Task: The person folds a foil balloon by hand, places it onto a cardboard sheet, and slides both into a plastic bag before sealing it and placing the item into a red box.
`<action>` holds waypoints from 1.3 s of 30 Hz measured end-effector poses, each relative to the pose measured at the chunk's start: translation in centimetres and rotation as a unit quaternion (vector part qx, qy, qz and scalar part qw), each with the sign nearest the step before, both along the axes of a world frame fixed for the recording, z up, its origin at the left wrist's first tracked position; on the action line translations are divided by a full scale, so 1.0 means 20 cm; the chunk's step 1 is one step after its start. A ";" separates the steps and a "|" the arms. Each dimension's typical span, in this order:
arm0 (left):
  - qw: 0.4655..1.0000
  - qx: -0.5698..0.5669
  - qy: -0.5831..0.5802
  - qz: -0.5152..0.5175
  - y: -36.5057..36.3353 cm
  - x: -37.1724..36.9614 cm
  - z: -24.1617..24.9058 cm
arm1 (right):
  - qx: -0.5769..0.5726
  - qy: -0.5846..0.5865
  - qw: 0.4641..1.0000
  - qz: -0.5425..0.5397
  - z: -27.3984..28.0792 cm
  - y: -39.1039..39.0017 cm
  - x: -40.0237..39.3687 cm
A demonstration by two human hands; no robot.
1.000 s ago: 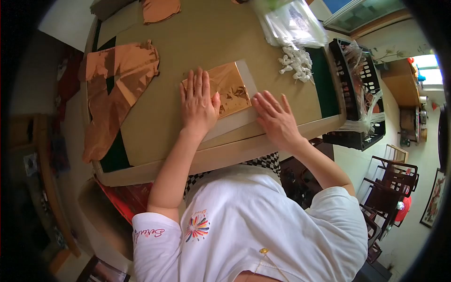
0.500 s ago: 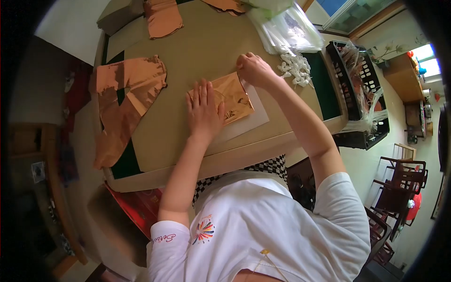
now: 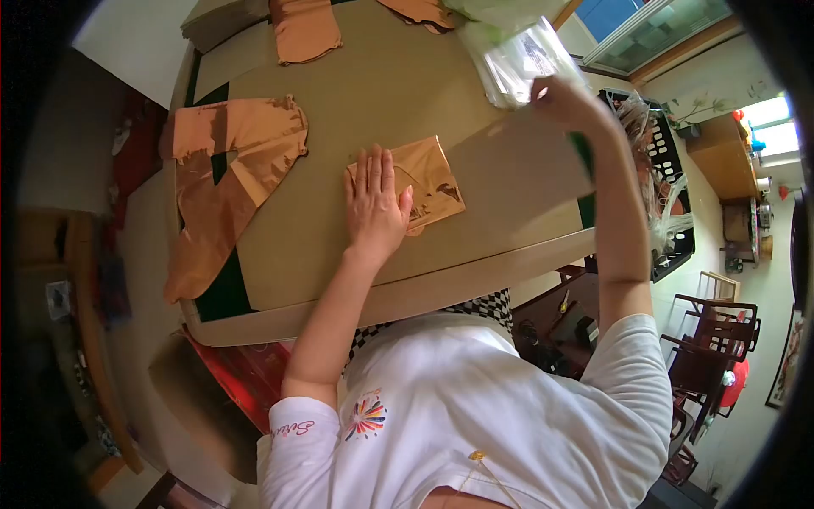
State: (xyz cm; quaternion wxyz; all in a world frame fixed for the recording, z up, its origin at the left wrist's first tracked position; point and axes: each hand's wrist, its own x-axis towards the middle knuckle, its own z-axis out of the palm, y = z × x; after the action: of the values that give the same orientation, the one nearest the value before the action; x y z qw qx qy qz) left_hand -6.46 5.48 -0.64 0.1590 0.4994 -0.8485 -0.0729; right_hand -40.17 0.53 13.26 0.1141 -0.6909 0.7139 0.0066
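Note:
My left hand (image 3: 377, 204) lies flat, fingers stretched, on the left part of a folded copper-coloured foil balloon (image 3: 432, 182), pressing it to the table. Up at the right, my right hand (image 3: 560, 103) is closed and smeared by motion. It grips a pale sheet of card (image 3: 530, 170), which is blurred and slants down towards the foil. A flat, unfolded foil balloon (image 3: 229, 170) of the same colour rests on the table to the left.
The cardboard-covered table (image 3: 331, 271) carries more copper foil (image 3: 305, 30) at the far side. Clear plastic bags (image 3: 517, 64) lie at the far right. A black crate (image 3: 657, 144) with plastic wrapping stands beyond the right edge.
My right hand has moved right, drawing the card from under the folded foil. The card now hides the small white pieces near the bags. My left hand stays on the foil.

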 end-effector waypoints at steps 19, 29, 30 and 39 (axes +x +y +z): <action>1.000 -0.004 0.000 -0.019 0.03 0.03 0.03 | -0.063 -0.338 0.939 0.009 -0.52 -0.19 0.49; 0.999 -0.004 -0.022 -0.034 -0.07 0.06 0.02 | -0.044 -0.339 0.937 0.072 -0.52 -0.11 0.54; 0.999 -0.006 -0.022 -0.034 -0.07 0.07 0.02 | -0.038 -0.337 0.938 0.074 -0.51 -0.11 0.54; 1.000 -0.011 -0.018 -0.016 -0.01 0.02 0.02 | -0.143 -0.132 0.980 0.045 -0.47 -0.04 0.65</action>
State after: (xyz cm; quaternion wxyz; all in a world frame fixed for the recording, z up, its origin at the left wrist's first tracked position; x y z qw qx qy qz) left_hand -6.10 5.24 -0.21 0.1481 0.4856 -0.8596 -0.0572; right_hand -27.23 -0.29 3.88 0.1070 -0.7266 0.6539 -0.1817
